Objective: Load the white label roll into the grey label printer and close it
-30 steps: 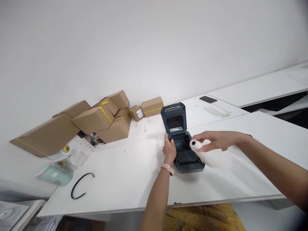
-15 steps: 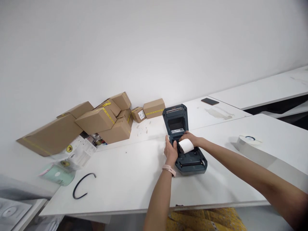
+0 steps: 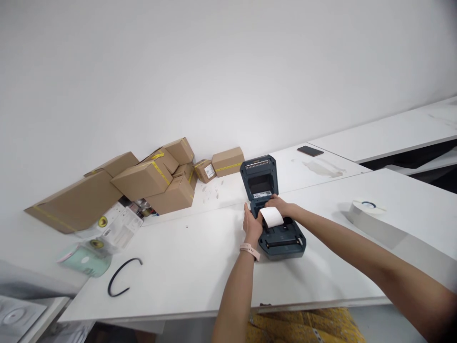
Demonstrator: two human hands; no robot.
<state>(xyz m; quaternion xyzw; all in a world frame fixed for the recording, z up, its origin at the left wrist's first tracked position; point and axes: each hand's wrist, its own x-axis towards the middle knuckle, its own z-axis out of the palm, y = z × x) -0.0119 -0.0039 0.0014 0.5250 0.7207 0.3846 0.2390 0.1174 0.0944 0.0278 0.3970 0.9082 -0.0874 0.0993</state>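
Observation:
A dark blue-grey label printer (image 3: 282,250) stands on the white table, its lid (image 3: 259,176) raised. Inside its bay a white label roll (image 3: 273,216) sits tilted, with a short paper end curling forward. My left hand (image 3: 253,226) grips the printer's left side, fingers along the outer wall and thumb bent inward against the roll's left edge. From the right, my right hand (image 3: 281,206) reaches into the bay behind the roll and holds it; its fingertips are partly hidden by the roll and the printer. A pink band (image 3: 250,250) circles my left wrist.
Cardboard boxes (image 3: 143,181) are piled at the back left. Near them lie plastic-wrapped packages (image 3: 117,228), a mint-green package (image 3: 85,259) and a black curved band (image 3: 119,278). Another white roll (image 3: 367,209) trails its strip at right; a phone (image 3: 310,151) lies farther back.
The label roll has shifted slightly left and its paper end now hangs forward. My left thumb has bent in against the roll; my right hand has moved slightly left with it.

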